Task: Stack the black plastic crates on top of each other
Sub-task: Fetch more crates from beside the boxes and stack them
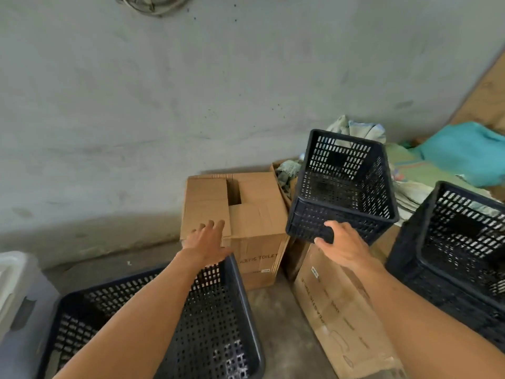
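Three black perforated plastic crates are in view. One crate [343, 187] is in the air at centre right, tilted with its opening toward me; my right hand [341, 246] grips its near rim. A second crate [226, 324] stands on the floor at the lower left, partly hidden by my left forearm. A third crate [459, 253] stands at the right edge. My left hand [207, 239] hovers over the far rim of the floor crate, fingers spread, holding nothing.
A closed cardboard box [251, 214] stands against the grey wall [191, 91] behind my hands. A flattened carton [338, 310] lies under my right arm. Folded cloths and a teal fabric [464, 151] pile up at the right. A white plastic container [16, 291] is at the far left.
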The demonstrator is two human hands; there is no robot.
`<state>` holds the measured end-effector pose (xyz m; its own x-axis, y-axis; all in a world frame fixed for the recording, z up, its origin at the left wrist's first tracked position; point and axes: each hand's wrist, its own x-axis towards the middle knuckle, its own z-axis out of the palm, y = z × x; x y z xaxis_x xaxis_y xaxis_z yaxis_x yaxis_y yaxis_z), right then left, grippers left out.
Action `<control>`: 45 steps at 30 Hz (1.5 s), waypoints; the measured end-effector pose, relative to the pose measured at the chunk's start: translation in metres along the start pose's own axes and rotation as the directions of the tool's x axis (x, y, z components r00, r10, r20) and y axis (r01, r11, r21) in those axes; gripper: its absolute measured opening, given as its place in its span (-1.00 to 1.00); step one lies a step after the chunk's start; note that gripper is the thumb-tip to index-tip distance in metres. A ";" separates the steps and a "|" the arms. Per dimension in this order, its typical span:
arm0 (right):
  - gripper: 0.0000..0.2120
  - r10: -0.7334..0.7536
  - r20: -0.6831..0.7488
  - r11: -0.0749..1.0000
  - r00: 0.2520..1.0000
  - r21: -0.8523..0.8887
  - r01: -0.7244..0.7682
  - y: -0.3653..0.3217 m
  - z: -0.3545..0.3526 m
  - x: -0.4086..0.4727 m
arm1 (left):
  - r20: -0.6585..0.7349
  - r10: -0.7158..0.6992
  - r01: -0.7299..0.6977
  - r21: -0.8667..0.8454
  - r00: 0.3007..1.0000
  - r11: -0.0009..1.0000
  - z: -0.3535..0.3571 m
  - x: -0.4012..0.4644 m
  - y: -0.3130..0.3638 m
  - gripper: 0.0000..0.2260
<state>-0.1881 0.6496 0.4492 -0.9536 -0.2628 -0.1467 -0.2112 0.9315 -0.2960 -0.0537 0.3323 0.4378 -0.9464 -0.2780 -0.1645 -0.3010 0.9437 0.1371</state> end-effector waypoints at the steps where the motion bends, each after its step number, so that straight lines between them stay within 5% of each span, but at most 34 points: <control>1: -0.37 -0.005 -0.018 1.000 1.000 -0.023 0.005 0.015 -0.008 0.021 | -0.006 0.025 -0.025 -0.006 1.000 1.000 0.000 0.024 0.021 -0.34; 8: -0.28 0.001 0.019 0.979 1.000 -0.203 0.003 0.120 -0.038 0.144 | -0.044 0.272 -0.268 0.075 0.961 0.961 0.016 0.171 0.177 -0.33; 12: -0.30 0.009 0.096 0.966 0.995 -0.258 0.016 0.161 -0.035 0.181 | 0.080 0.369 -0.378 0.213 0.926 0.901 0.029 0.223 0.240 -0.35; 16: -0.50 0.011 0.163 0.951 0.986 -0.308 0.040 0.179 -0.019 0.188 | 0.204 0.340 -0.391 0.320 0.918 0.863 0.037 0.246 0.259 -0.53; 21: -0.68 -0.099 0.157 0.930 0.983 -0.338 0.147 0.158 -0.017 0.180 | 0.128 0.390 -0.408 0.380 0.912 0.830 0.030 0.259 0.232 -0.66; 24: -0.61 -0.178 0.151 0.936 0.972 -0.278 0.215 0.103 0.001 0.168 | 0.045 0.253 -0.253 0.332 0.966 0.909 0.015 0.259 0.197 -0.67; 27: -0.66 -0.227 0.139 0.943 0.964 -0.214 0.253 0.031 0.035 0.155 | 0.088 -0.054 0.058 -0.038 0.995 0.998 0.001 0.251 0.158 -0.58; 29: -0.67 -0.235 0.143 0.948 0.961 -0.184 0.259 -0.017 0.058 0.144 | 0.190 -0.210 0.265 -0.341 0.959 0.902 -0.002 0.242 0.134 -0.38; 32: -0.70 -0.220 0.136 0.966 0.966 -0.104 0.235 -0.078 0.081 0.126 | 0.321 -0.389 0.501 -0.633 0.863 0.589 0.002 0.225 0.103 -0.13; 34: -0.70 -0.229 0.167 0.970 0.959 -0.038 0.238 -0.104 0.090 0.116 | 0.403 -0.383 0.549 -0.701 0.831 0.455 0.010 0.215 0.085 -0.33; 36: -0.65 -0.239 0.250 0.969 0.938 0.004 0.246 -0.115 0.091 0.111 | 0.386 -0.338 0.509 -0.723 0.858 0.466 0.015 0.214 0.071 -0.66; 38: -0.48 -0.239 0.373 0.971 0.896 0.090 0.222 -0.112 0.081 0.115 | 0.316 -0.332 0.450 -0.742 0.889 0.498 0.016 0.217 0.062 -0.74; 42: -0.21 -0.208 0.458 0.977 0.864 0.132 0.166 -0.075 0.039 0.158 | 0.190 -0.472 0.453 -0.707 0.861 0.543 0.012 0.235 0.061 -0.59; 45: -0.28 -0.148 0.246 0.988 0.958 -0.008 0.155 -0.025 0.012 0.210 | 0.083 -0.527 0.472 -0.578 0.846 0.666 0.016 0.251 0.055 -0.40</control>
<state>-0.3810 0.5682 0.4147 -0.8291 -0.4518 -0.3292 -0.3581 0.8815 -0.3078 -0.3059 0.3176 0.3886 -0.6320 -0.7176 -0.2926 -0.7145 0.3934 0.5786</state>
